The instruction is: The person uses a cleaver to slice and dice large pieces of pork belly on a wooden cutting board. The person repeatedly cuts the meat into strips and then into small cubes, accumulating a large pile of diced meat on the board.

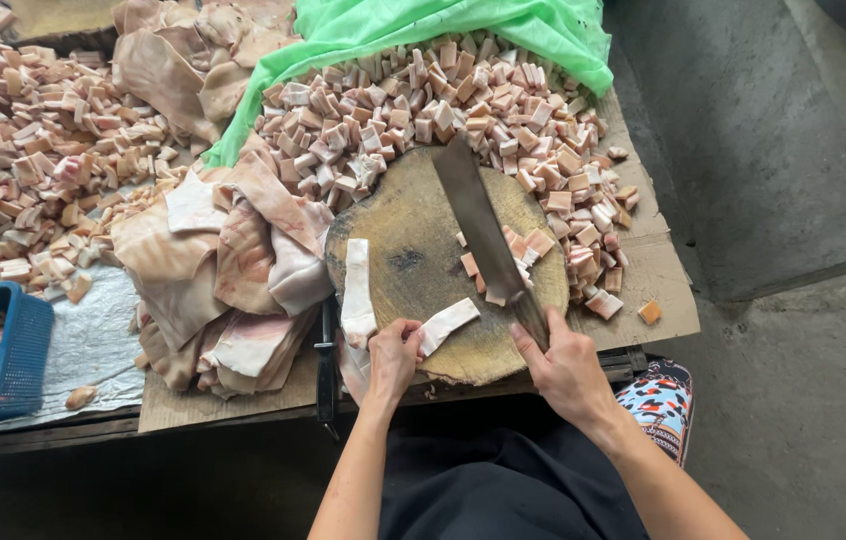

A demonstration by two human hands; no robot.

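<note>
My right hand [561, 362] grips the handle of a long cleaver [478, 218], whose blade lies across the round wooden chopping block [413, 225]. At the block's near edge my left hand [393, 355] pinches a short pale strip of pork skin [446, 323]. A longer strip [357, 285] lies upright along the block's left side. A few cut cubes [533, 243] sit just right of the blade.
A heap of cut cubes [423, 110] rings the block's far side, under a green plastic sheet [423, 25]. Uncut skin slabs [223, 270] are stacked at left, more cubes [33, 160] beyond. A blue basket [18, 355] stands at the left edge. Cardboard [658, 270] covers the table.
</note>
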